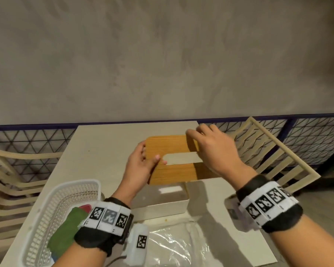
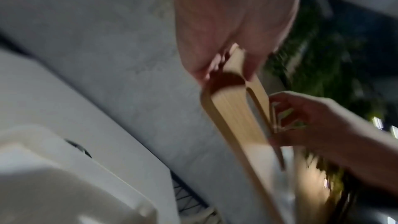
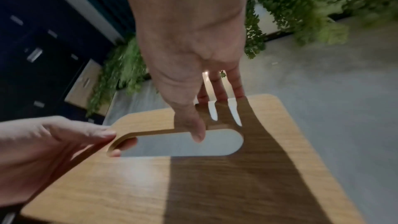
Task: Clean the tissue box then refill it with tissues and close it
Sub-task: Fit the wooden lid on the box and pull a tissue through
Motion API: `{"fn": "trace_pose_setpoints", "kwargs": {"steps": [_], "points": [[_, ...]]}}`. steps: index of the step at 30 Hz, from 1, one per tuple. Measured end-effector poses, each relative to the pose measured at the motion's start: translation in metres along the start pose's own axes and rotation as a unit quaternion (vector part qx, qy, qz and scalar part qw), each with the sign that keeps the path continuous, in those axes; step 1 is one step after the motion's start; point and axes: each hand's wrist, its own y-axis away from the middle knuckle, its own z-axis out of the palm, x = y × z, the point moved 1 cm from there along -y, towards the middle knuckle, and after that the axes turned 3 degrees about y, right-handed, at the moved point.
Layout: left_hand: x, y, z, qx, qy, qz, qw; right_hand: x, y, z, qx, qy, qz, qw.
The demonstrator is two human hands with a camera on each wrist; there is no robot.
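Tissue box (image 1: 168, 204) partly hidden behind wooden lid (image 1: 172, 149).

The lid (image 3: 133, 185) between the fingers (image 3: 101, 135) looks like smooth, matt, grained wood; the basket (image 1: 52, 207) is white perforated plastic.

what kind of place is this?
Likely a café or casual dining area, maybe semi-outdoor: a small white table flanked by cream slatted chairs, a mesh partition under a concrete wall, and hanging greenery.

Head view looks down from above; both close wrist views share the wooden lid (image 3: 193, 185).
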Motion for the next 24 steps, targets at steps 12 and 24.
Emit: {"fn": "trace_pose_setpoints", "kwargs": {"steps": [12,24], "points": [[-0.091,0.001,-0.083,0.220,-0.071,-0.256,0.939,-0.082,0.028,0.120,-0.257,-0.382,0.395,0.795],[-0.148,-0.016,-0.056,0.162,-0.282,-0.287,0.901,-0.086,0.059,0.160,-0.187,-0.287,0.442,0.829]]}}
